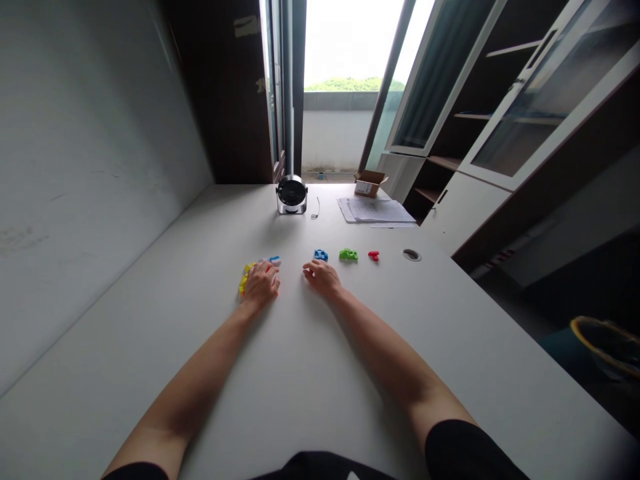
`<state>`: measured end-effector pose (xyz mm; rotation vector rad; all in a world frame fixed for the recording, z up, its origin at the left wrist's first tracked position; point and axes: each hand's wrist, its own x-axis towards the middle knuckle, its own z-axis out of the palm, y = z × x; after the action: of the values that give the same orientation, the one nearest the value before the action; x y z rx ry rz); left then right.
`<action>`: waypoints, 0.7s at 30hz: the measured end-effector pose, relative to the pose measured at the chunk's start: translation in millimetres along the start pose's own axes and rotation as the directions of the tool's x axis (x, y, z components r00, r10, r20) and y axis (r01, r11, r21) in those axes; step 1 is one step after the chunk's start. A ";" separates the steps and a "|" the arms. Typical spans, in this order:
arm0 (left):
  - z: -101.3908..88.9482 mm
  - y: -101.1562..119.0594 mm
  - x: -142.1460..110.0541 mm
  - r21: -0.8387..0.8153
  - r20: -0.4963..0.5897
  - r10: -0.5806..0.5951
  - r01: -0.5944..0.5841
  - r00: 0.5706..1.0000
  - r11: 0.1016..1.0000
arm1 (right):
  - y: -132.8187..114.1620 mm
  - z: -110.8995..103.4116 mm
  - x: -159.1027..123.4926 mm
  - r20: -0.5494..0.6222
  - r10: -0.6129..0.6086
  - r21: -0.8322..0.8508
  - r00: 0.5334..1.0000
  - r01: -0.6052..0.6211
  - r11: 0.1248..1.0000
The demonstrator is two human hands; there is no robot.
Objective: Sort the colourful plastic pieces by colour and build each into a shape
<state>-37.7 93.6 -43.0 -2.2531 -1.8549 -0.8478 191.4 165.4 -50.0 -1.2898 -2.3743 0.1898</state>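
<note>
My left hand (pixel 263 283) rests over a small group of coloured plastic pieces, fingers spread loosely and bent over them. Yellow pieces (pixel 245 280) show at its left side, and a blue and white piece (pixel 275 260) lies just beyond its fingertips. A bit of orange-red shows under the palm. My right hand (pixel 321 276) is on the table to the right, its fingers curled together; anything between them is hidden. Just past it sits a pile of blue pieces (pixel 321 255). Green pieces (pixel 349 255) and red pieces (pixel 374 255) lie farther right in the same row.
On the white table (pixel 295 373), a round black device on a stand (pixel 291 193) stands at the back, with a short thin cord (pixel 317 210) beside it. Papers (pixel 377 210) and an open cardboard box (pixel 369 184) lie back right. A cable hole (pixel 412 255) is set into the tabletop.
</note>
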 end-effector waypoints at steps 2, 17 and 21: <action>1.9 -0.3 3.4 -0.001 0.001 0.007 -0.007 1.000 1.000 | -2.0 0.7 -0.3 0.012 -0.027 0.010 1.000 0.027 1.000; -2.9 0.3 10.8 0.043 0.013 0.000 0.000 1.000 0.999 | -3.2 1.0 -1.7 0.026 -0.054 0.028 0.998 0.053 0.998; -0.9 0.3 22.1 0.035 0.019 0.028 -0.029 0.999 0.999 | -1.9 2.3 -1.3 0.022 -0.061 0.028 0.998 0.060 0.998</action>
<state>-35.5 112.5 -31.7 -2.2680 -1.8257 -0.7866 189.5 163.4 -51.9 -1.2074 -2.4182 0.2191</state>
